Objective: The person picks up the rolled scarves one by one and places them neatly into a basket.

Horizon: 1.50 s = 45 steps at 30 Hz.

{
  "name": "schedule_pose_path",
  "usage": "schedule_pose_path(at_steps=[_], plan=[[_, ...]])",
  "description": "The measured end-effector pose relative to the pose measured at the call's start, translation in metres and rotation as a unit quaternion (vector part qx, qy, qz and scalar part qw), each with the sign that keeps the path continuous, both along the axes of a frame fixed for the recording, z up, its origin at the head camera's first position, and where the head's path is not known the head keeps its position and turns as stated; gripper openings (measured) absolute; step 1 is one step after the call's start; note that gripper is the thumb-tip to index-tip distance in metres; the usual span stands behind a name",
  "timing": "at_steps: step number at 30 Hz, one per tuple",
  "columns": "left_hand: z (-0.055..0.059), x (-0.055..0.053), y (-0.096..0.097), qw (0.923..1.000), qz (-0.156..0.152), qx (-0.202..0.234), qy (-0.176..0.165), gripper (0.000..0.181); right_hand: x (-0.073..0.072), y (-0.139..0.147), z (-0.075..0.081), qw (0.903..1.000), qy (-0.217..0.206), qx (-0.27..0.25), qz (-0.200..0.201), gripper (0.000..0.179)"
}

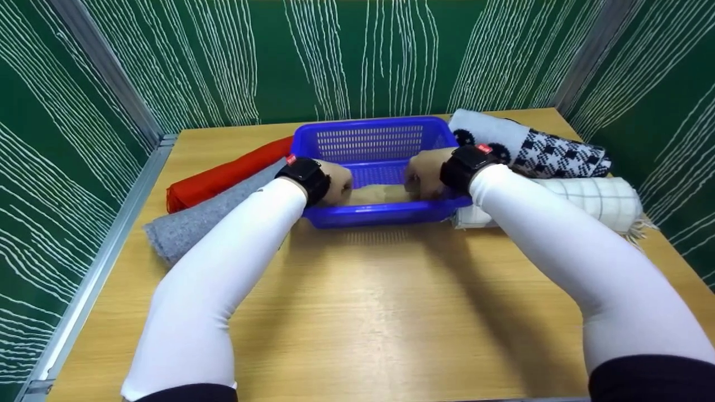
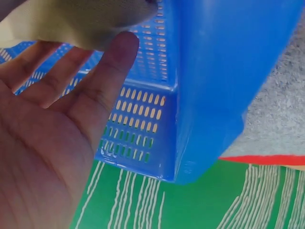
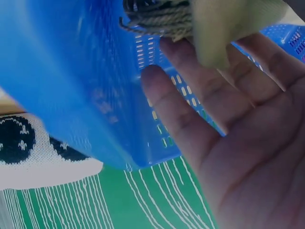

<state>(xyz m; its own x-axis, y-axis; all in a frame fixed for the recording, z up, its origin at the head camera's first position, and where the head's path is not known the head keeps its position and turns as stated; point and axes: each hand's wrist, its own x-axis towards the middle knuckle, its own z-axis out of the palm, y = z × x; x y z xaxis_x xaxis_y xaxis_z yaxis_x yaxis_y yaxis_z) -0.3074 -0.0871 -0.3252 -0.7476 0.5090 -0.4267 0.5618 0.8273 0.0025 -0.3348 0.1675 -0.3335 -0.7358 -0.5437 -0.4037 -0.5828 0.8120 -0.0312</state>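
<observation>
A blue perforated plastic basket (image 1: 385, 216) stands at the back middle of the table. Low inside its front part lies a beige rolled scarf (image 1: 379, 194), with strands of fringe (image 3: 164, 18) at its right end in the right wrist view. My left hand (image 1: 337, 185) holds the roll's left end, some fingers passing behind the cloth (image 2: 81, 21). At the other end my right hand (image 1: 429, 174) holds it likewise, inside the basket's right side. Both index fingers look fairly straight in the wrist views; the thumbs are mostly out of sight.
Left of the basket lie a red roll (image 1: 223, 174) and a grey felt-like roll (image 1: 206, 219). On the right are a black-and-white patterned knit roll (image 1: 561, 156) and a white checked roll (image 1: 603, 202) with fringe. Green walls (image 1: 279, 84) with white lines enclose the wooden table (image 1: 368, 312).
</observation>
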Motion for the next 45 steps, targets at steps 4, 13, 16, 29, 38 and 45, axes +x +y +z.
schedule_pose_path(at_steps=[4,13,16,29,38,45], plan=[[0.001,0.001,-0.002,0.9998,0.003,-0.017,0.002,0.031,-0.001,0.002,0.0,1.0,0.004,-0.005,0.004,0.013],[-0.002,0.0,-0.003,0.9997,-0.006,-0.022,-0.011,0.03,-0.01,0.004,-0.011,0.9998,-0.015,0.009,-0.009,0.028],[-0.001,0.001,-0.006,0.9999,-0.002,-0.014,-0.009,0.02,-0.015,0.007,-0.015,0.9999,-0.004,-0.004,0.01,0.027],[0.012,-0.023,-0.018,0.9966,0.062,0.054,-0.007,0.07,-0.004,0.001,0.019,0.9989,-0.002,-0.028,-0.036,0.061],[0.036,-0.019,-0.027,0.9928,0.052,0.107,0.004,0.064,-0.006,-0.003,0.034,0.9966,0.019,-0.08,-0.008,0.056],[0.044,-0.018,-0.036,0.9896,0.046,0.135,0.014,0.065,-0.005,-0.004,0.043,0.9939,0.027,-0.106,0.009,0.057]])
